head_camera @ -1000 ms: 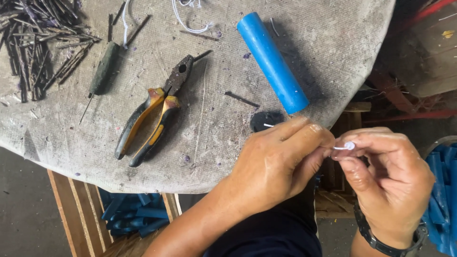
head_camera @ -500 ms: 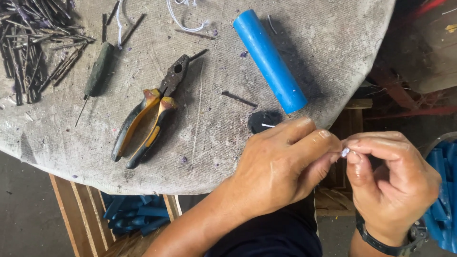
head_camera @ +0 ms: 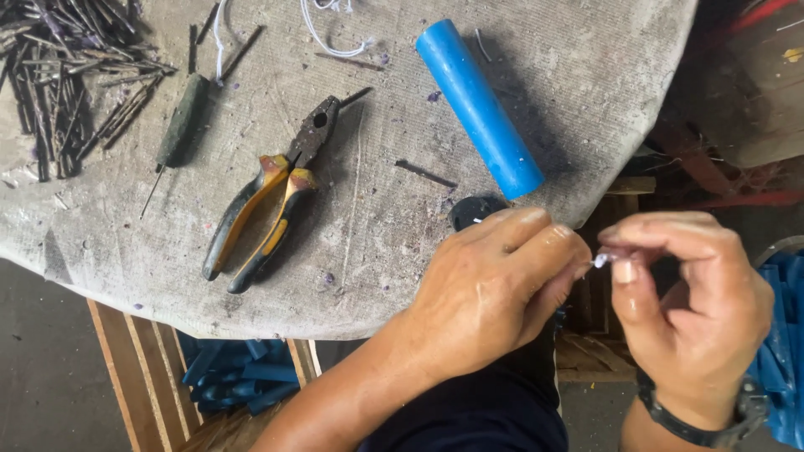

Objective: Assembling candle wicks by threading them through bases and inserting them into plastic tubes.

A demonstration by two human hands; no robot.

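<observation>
My left hand (head_camera: 494,289) and my right hand (head_camera: 691,305) meet just off the near edge of a cloth-covered table (head_camera: 109,259). Between their fingertips both pinch a small white piece (head_camera: 600,260), too small to tell what it is. A dark round object (head_camera: 471,211) lies on the table edge, partly hidden behind my left hand. A blue cylinder (head_camera: 479,105) lies diagonally on the cloth right above my left hand. My right wrist carries a dark watch band (head_camera: 699,427).
Pliers with orange and black handles (head_camera: 272,197) lie mid-table. A dark green awl (head_camera: 177,134) and a pile of thin dark rods (head_camera: 63,75) lie at the left. White string (head_camera: 331,38) lies at the top. Blue tubes (head_camera: 230,381) are stored below the table and at the right (head_camera: 783,335).
My two hands have drawn closer together, with my right fingers closing onto the small white piece at my left fingertips. The things on the table have not moved.
</observation>
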